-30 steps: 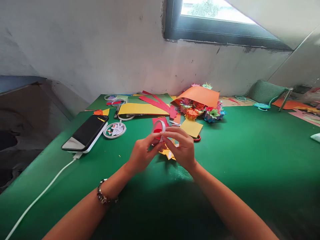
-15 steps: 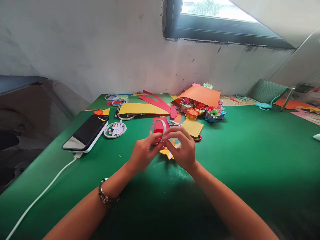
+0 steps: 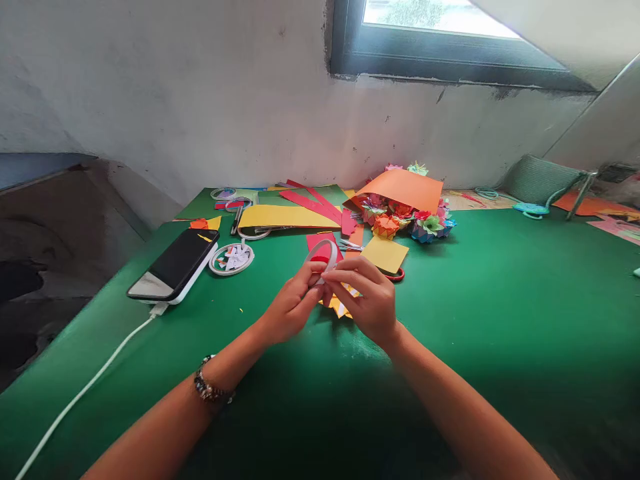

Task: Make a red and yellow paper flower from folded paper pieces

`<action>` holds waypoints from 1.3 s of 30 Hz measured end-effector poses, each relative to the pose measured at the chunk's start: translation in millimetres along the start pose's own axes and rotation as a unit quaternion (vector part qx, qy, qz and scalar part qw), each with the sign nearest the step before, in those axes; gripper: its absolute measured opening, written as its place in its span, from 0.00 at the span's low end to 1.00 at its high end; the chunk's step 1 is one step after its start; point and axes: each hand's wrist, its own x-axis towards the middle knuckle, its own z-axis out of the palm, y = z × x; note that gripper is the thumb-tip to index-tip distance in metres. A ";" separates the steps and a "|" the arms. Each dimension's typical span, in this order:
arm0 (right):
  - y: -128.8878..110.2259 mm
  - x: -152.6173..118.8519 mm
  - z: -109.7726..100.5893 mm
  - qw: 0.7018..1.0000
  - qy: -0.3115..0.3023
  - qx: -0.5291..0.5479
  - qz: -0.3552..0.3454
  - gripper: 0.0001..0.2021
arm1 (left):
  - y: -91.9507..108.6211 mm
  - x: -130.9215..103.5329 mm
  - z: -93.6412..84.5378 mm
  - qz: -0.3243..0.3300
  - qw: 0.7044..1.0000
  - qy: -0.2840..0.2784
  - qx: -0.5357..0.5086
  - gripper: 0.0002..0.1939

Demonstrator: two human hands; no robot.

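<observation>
A thin white roll of tape (image 3: pixel 329 248) is held up above the table in front of me. My left hand (image 3: pixel 293 300) closes on its lower left side, thumb and fingers round the ring. At its lower right edge, the fingertips of my right hand (image 3: pixel 367 297) pinch the tape; whether a loose end is between them is too small to see. Just beneath and behind my fingers lies a folded yellow paper piece with white strips (image 3: pixel 342 309). Red paper (image 3: pixel 315 241) lies behind the roll.
A phone on a white power bank (image 3: pixel 175 263) with a white cable (image 3: pixel 90 387) lies left. Beside it, another tape ring (image 3: pixel 231 259) encircles white scraps. Behind are yellow paper (image 3: pixel 285 217), red strips, paper flowers (image 3: pixel 430 225) under orange paper (image 3: pixel 400 189), and a yellow square (image 3: pixel 384 255) over red-handled scissors (image 3: pixel 397 275).
The roll has tipped over to the right and sits a little lower and flatter. My right hand has shifted slightly right, its fingertips still at the roll's edge.
</observation>
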 end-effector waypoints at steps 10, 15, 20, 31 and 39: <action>-1.2 0.6 -0.5 1.000 -0.005 -0.010 -0.028 0.06 | 0.0 -0.8 -8.5 -0.012 1.000 -0.006 0.023 0.10; -4.4 4.8 -2.4 0.995 -0.023 0.090 0.024 0.07 | 9.9 0.8 -13.3 -0.016 0.999 -0.037 0.018 0.09; -0.5 8.0 -11.8 0.970 -0.022 0.211 0.119 0.07 | 12.9 1.9 -25.9 -0.039 0.997 -0.027 -0.053 0.11; 28.4 12.2 -27.1 0.864 0.134 0.293 0.387 0.05 | -19.5 7.0 -64.0 -0.139 0.828 -0.047 0.541 0.13; 29.8 10.8 -22.5 0.872 0.109 0.259 0.401 0.02 | -1.6 7.7 -21.4 -0.094 0.819 -0.053 0.564 0.15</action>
